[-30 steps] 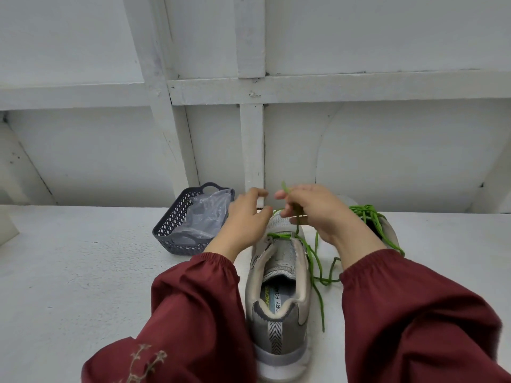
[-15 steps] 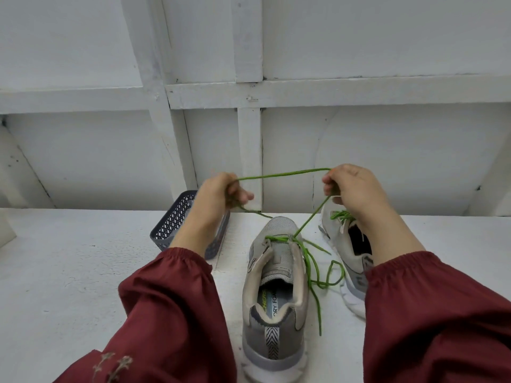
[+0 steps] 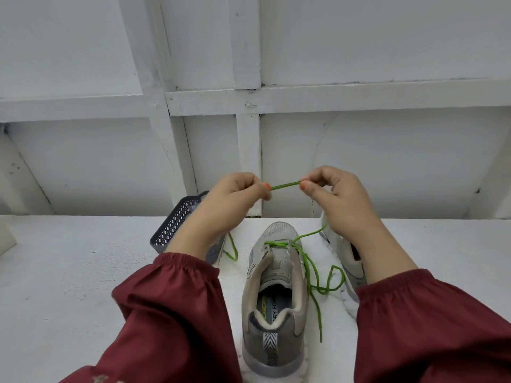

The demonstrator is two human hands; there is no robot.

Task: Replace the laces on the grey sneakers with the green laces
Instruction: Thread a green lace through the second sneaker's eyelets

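Note:
A grey sneaker [image 3: 275, 297] stands on the white table [image 3: 69, 286], heel toward me, with a green lace [image 3: 309, 269] threaded through its lowest eyelets near the toe. Both hands are raised above the toe and pinch a short taut stretch of that lace between them. My left hand [image 3: 235, 194] holds one side, my right hand [image 3: 337, 194] the other. One lace strand runs down from my right hand to the shoe; another hangs below my left wrist. Loose lace lies to the shoe's right. The second grey sneaker [image 3: 343, 258] sits behind my right forearm, mostly hidden.
A dark grey lattice basket [image 3: 177, 225] stands left of the sneaker, partly behind my left arm. A white panelled wall [image 3: 387, 161] rises right behind the table's far edge. Dark red sleeves cover both forearms in the foreground.
The hands rose from the shoe's toe, spread wide with the lace stretched between them, then came close together, so only a short piece of lace now spans them.

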